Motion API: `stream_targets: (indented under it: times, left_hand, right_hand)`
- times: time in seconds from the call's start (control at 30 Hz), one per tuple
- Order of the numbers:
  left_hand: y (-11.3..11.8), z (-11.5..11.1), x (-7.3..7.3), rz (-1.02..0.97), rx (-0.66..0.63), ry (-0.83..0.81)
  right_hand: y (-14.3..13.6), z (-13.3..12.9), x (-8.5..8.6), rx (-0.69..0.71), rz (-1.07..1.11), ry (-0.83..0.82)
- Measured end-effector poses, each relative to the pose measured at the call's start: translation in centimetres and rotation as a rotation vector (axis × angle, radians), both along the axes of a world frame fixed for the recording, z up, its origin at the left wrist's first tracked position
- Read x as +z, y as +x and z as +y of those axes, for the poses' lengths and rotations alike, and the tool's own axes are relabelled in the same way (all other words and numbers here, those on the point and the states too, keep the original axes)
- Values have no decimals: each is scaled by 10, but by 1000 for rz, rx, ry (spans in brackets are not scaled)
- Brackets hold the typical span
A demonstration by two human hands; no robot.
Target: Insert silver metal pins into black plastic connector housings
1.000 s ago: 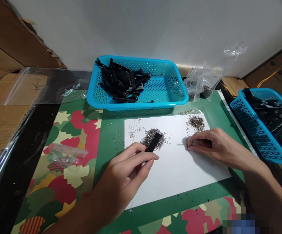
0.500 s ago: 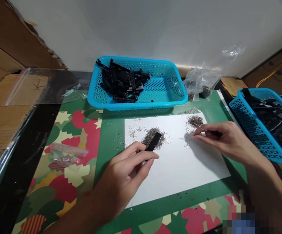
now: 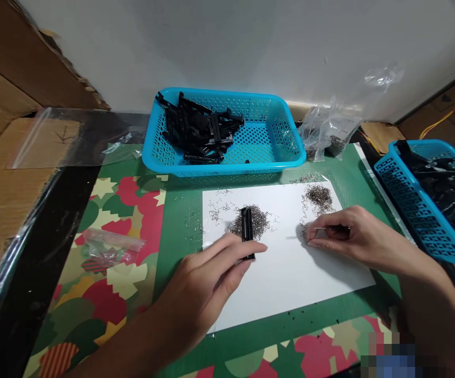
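My left hand (image 3: 211,275) is closed around a narrow black plastic part (image 3: 247,224), which points away from me with its grooved side up. Beneath the far end of that part lies a heap of tiny bent wire pieces (image 3: 259,220). Over the white paper (image 3: 282,273), my right hand (image 3: 341,236) is closed on a thin tool with a metal shaft and a dark handle (image 3: 340,229). Its fingertips are low, beside a few loose wire pieces; whether they pinch one I cannot make out. Just beyond them is a second, browner wire heap (image 3: 318,197).
A blue basket (image 3: 227,170) with black plastic parts stands against the wall. Another blue basket (image 3: 420,226) of dark parts is at the right. Clear bags (image 3: 329,128) with wire pieces stand behind the paper. A small plastic bag (image 3: 113,245) lies on the patterned sheet.
In my left hand the black part has turned, now standing more lengthwise with its groove showing. My right hand has shifted slightly down and its fingers have drawn closer together.
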State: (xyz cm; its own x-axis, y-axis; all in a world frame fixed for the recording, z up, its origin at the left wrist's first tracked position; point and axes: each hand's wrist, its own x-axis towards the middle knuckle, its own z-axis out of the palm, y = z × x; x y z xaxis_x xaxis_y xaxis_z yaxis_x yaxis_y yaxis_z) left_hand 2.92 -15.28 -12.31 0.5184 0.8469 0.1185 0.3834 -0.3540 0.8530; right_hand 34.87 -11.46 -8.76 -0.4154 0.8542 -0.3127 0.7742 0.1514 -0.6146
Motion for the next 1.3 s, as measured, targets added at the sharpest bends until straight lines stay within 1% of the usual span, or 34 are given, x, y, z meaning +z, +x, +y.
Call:
stream_targets:
  times: [0.07, 0.13, 0.2, 0.27, 0.4, 0.53, 0.6, 0.77, 0.9, 1.07, 1.17, 1.3]
  left_hand:
    - [-1, -1, -1, -29, -78, 11]
    - [-1, -3, -2, -39, -143, 33]
    - [0, -5, -3, -9, -178, 61]
    - [1, -6, -3, 28, -187, 86]
    - [3, -6, -3, 30, -236, 152]
    - [3, -4, -3, 56, -299, 189]
    - [2, -4, -3, 69, -321, 181]
    - [2, -5, -2, 76, -343, 183]
    - [3, -4, -4, 44, -343, 180]
    - [2, -5, -5, 52, -352, 139]
    - [1, -5, -5, 39, -348, 128]
    - [0, -5, -5, 22, -343, 117]
  right_hand:
    - [-2, -4, 0, -48, 91, 7]
    - [-9, -8, -1, -133, 185, 27]
    - [-19, -11, -4, -198, 263, 20]
    - [-31, -13, -8, -227, 310, -27]
    - [-49, -15, -14, -226, 315, -107]
    - [-56, -17, -17, -177, 270, -113]
    - [-58, -17, -17, -180, 262, -113]
    - [-63, -20, -18, -212, 237, -79]
    - [-67, -24, -19, -265, 233, -66]
    - [-70, -28, -20, -304, 253, -61]
    - [-71, -29, -21, -308, 246, -71]
    - [-70, -28, -20, -277, 233, -83]
